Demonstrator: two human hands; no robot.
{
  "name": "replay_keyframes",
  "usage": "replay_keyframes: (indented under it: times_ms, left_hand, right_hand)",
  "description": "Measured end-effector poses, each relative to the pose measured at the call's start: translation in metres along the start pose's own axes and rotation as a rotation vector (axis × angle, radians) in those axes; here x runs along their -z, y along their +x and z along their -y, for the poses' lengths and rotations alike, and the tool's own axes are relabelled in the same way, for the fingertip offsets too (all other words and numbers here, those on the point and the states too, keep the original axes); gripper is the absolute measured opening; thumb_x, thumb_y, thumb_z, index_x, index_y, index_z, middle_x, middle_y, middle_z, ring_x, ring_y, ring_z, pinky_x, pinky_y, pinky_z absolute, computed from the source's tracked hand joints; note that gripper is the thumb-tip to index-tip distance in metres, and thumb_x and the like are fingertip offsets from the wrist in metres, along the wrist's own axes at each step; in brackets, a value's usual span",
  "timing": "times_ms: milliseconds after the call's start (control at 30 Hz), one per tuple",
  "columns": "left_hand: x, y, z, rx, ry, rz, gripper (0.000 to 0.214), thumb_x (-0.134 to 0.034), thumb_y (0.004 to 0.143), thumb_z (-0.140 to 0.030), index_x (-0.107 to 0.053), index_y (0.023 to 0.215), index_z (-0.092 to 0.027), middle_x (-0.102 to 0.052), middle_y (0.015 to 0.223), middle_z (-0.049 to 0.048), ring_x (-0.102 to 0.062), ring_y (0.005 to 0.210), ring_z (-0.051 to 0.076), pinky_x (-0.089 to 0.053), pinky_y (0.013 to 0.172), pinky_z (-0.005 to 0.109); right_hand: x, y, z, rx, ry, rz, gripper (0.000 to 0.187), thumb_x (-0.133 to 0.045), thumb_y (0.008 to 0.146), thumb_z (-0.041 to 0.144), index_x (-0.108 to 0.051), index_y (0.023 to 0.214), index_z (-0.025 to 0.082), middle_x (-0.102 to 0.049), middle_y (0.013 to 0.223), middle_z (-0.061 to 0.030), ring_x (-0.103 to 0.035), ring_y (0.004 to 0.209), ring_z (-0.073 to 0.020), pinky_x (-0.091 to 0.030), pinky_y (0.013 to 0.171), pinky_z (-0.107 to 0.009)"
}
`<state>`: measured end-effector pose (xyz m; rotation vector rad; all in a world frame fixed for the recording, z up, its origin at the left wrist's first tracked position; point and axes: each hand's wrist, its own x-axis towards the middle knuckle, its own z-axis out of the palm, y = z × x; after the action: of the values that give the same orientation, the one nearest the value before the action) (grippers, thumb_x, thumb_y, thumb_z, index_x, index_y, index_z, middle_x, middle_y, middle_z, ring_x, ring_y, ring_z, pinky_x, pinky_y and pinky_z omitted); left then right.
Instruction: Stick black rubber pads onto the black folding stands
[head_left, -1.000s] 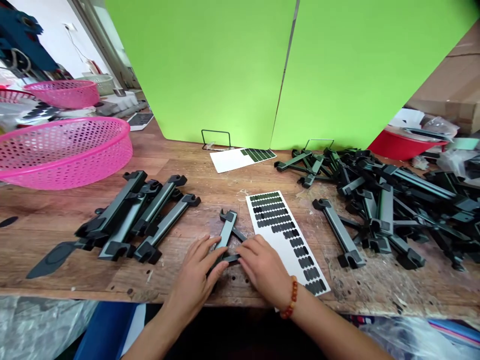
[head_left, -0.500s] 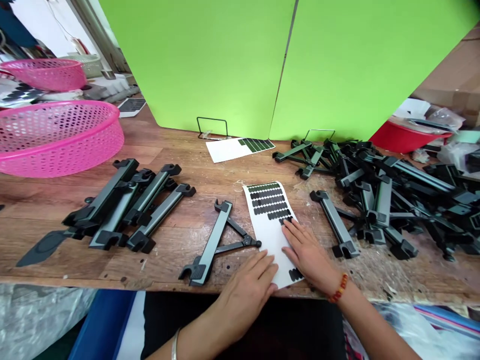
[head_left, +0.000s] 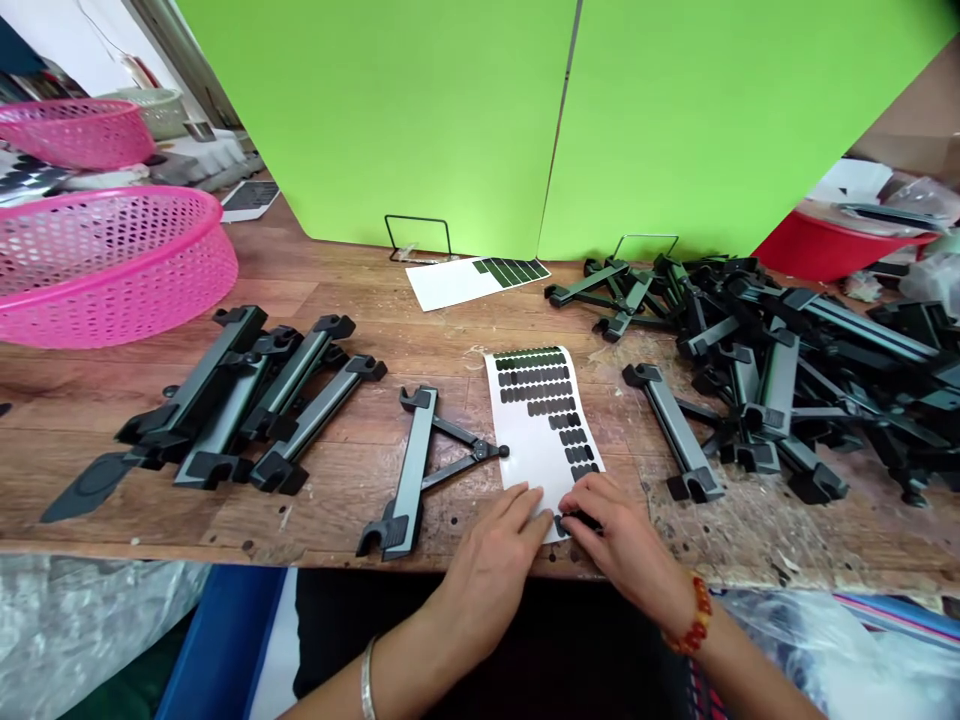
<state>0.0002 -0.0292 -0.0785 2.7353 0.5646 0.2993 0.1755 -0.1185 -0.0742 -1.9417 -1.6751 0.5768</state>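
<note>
A white sheet of black oval pads (head_left: 541, 415) lies on the wooden table (head_left: 360, 480) in front of me. My left hand (head_left: 495, 560) rests its fingers flat on the sheet's near edge. My right hand (head_left: 619, 535) has its fingertips pinched on a black pad (head_left: 579, 521) at the sheet's near corner. Just left of the sheet lies a dark grey folding stand (head_left: 420, 470), partly unfolded, touched by neither hand.
A group of folded stands (head_left: 240, 405) lies at the left, and a big pile of stands (head_left: 787, 360) at the right. Pink baskets (head_left: 112, 260) stand at the far left, a second pad sheet (head_left: 472, 280) near the green screen, a red bowl (head_left: 832, 250) far right.
Both hands left the folding stand and moved right to the pad sheet. My right hand then drew back from the sheet's middle to its near corner and pinched a pad.
</note>
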Motion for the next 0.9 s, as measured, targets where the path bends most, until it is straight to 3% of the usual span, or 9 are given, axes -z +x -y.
replay_keyframes:
  times_ms: [400, 600, 733, 833, 900]
  left_hand:
    - [-0.010, -0.001, 0.002, -0.056, 0.065, -0.052, 0.031, -0.049, 0.092, -0.014, -0.056, 0.122, -0.017, -0.057, 0.131, 0.0089, -0.052, 0.122, 0.025, -0.050, 0.100, 0.042]
    - [-0.004, -0.004, 0.000, -0.031, -0.055, -0.019, 0.030, -0.049, 0.092, -0.017, -0.055, 0.122, -0.020, -0.053, 0.135, 0.0080, -0.048, 0.126, 0.024, -0.044, 0.105, 0.043]
    - [0.017, -0.001, 0.011, 0.112, -0.170, -0.067, 0.018, -0.052, 0.090, -0.016, -0.059, 0.107, -0.020, -0.054, 0.125, 0.0080, -0.053, 0.115, 0.021, -0.047, 0.099, 0.036]
    - [0.031, 0.003, 0.029, 0.301, -0.086, -0.158, 0.021, -0.058, 0.085, -0.013, -0.055, 0.106, -0.017, -0.056, 0.114, 0.0089, -0.052, 0.109, 0.023, -0.047, 0.095, 0.039]
    - [0.036, 0.004, 0.040, 0.380, 0.009, -0.146, 0.022, -0.061, 0.084, -0.014, -0.055, 0.105, -0.017, -0.058, 0.106, 0.0082, -0.053, 0.103, 0.024, -0.047, 0.092, 0.042]
  right_hand:
    - [0.002, 0.008, 0.014, -0.024, -0.099, 0.099, 0.012, -0.053, 0.083, 0.008, -0.054, 0.076, 0.018, -0.055, 0.083, -0.0034, -0.050, 0.082, -0.0188, -0.042, 0.074, -0.032]
    - [0.029, 0.004, 0.025, -0.048, 0.115, 0.113, 0.013, -0.050, 0.082, 0.011, -0.050, 0.072, 0.019, -0.054, 0.077, 0.0001, -0.051, 0.074, -0.0149, -0.040, 0.068, -0.027]
    - [0.046, 0.018, 0.027, -0.169, 0.291, 0.098, 0.008, -0.053, 0.081, 0.018, -0.054, 0.073, 0.020, -0.053, 0.071, 0.0021, -0.049, 0.067, -0.0125, -0.039, 0.061, -0.024]
    - [0.039, 0.041, 0.035, -0.211, 0.403, 0.161, 0.007, -0.055, 0.078, 0.019, -0.055, 0.071, 0.018, -0.054, 0.067, 0.0024, -0.048, 0.062, -0.0106, -0.039, 0.057, -0.022]
    - [0.028, 0.058, 0.043, -0.212, 0.476, 0.213, 0.006, -0.055, 0.075, 0.017, -0.054, 0.070, 0.018, -0.055, 0.065, 0.0028, -0.050, 0.059, -0.0090, -0.039, 0.055, -0.021]
